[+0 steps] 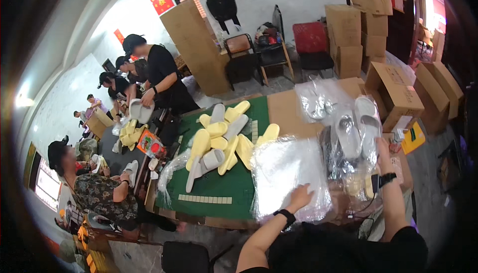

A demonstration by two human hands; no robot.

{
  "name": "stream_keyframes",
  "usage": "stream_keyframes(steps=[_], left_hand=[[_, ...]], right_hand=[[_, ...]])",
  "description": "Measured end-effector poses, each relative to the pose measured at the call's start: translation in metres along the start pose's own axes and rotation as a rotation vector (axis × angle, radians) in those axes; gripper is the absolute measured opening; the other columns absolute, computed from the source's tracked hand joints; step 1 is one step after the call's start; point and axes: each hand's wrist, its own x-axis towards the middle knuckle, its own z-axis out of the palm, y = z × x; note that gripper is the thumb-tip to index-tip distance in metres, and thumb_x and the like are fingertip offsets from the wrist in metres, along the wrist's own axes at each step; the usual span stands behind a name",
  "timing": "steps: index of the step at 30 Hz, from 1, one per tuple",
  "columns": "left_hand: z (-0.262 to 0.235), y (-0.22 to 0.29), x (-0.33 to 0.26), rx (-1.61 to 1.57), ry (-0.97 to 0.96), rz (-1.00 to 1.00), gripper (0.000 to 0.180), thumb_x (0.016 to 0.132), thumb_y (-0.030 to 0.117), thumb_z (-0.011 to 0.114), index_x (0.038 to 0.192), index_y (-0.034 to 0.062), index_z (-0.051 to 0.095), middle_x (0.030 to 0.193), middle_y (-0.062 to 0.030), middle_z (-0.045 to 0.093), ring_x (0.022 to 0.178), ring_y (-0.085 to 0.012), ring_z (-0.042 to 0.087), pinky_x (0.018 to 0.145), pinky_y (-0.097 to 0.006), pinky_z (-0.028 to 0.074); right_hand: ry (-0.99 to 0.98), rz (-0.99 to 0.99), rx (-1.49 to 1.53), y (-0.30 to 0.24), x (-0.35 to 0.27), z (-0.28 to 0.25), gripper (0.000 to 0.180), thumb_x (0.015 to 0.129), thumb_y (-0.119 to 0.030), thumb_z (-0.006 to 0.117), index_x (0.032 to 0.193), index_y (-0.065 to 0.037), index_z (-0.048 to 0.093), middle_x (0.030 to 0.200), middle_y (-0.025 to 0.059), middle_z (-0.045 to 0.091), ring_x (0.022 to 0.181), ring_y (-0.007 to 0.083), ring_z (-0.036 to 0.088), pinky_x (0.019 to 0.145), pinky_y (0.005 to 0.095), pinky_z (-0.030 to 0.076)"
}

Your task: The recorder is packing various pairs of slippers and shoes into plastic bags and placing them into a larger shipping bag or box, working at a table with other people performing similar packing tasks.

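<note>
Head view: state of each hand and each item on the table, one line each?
left hand: open, flat on the plastic bag stack
right hand: shut on white slippers
white slippers: held upright, above the table
plastic bag stack: lying flat, empty
yellow and white slippers: loose pile, unbagged
cardboard box: flaps open

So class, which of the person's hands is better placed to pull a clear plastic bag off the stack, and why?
Probably the left hand: it rests flat on the stack of clear plastic bags, while the right hand is raised, holding a pair of white slippers.
</note>
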Motion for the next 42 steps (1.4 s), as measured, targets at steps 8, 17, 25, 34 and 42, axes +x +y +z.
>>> stream_keyframes(steps=[8,17,25,34,42], left_hand=[[-0.016,-0.045,-0.051,0.549,0.264,0.077,0.037,0.082,0.033,0.054,0.112,0.0134,0.059,0.103,-0.0136,0.056,0.100,-0.0309,0.050,0.081,-0.048,0.040],[-0.032,-0.059,-0.070,0.539,0.116,-0.107,0.041,0.081,0.036,0.051,0.117,0.0168,0.056,0.124,-0.0096,0.048,0.122,-0.0377,0.033,0.096,-0.068,0.020],[-0.010,-0.122,-0.053,0.299,0.100,0.124,0.042,0.085,0.024,0.052,0.123,0.0049,0.050,0.127,-0.0238,0.043,0.118,-0.0377,0.040,0.098,-0.048,0.032],[-0.099,-0.184,-0.054,-0.345,0.669,0.106,0.046,0.086,0.016,0.055,0.123,-0.0093,0.042,0.125,-0.0262,0.043,0.118,-0.0390,0.038,0.101,-0.043,0.030],[-0.167,-0.415,-0.015,-1.008,0.644,-0.599,0.032,0.086,0.025,0.053,0.105,-0.0006,0.053,0.091,-0.0047,0.056,0.069,-0.0166,0.046,0.061,-0.034,0.038]], right_hand=[[0.015,0.224,-0.486,0.025,0.014,-0.020,0.030,0.081,-0.022,0.059,0.097,0.003,0.060,0.077,0.0105,0.060,0.060,0.0204,0.056,0.046,0.0347,0.043],[0.491,-0.681,-0.960,0.010,-0.024,0.040,0.048,0.077,-0.007,0.055,0.123,-0.001,0.043,0.124,0.0203,0.045,0.117,0.0355,0.041,0.097,0.0431,0.031],[-0.449,-0.737,-0.819,0.051,-0.213,0.201,0.024,0.076,-0.006,0.055,0.100,-0.003,0.056,0.111,0.0176,0.052,0.102,0.0351,0.048,0.089,0.0433,0.036],[-0.722,-0.177,-0.639,0.150,-0.264,0.272,0.043,0.087,-0.023,0.053,0.122,0.001,0.047,0.124,0.0218,0.048,0.117,0.0344,0.044,0.100,0.0379,0.035],[-0.995,-0.424,-0.767,0.135,-0.305,0.307,0.058,0.091,-0.040,0.045,0.136,-0.005,0.034,0.138,0.0254,0.031,0.127,0.0387,0.030,0.105,0.0415,0.025]])
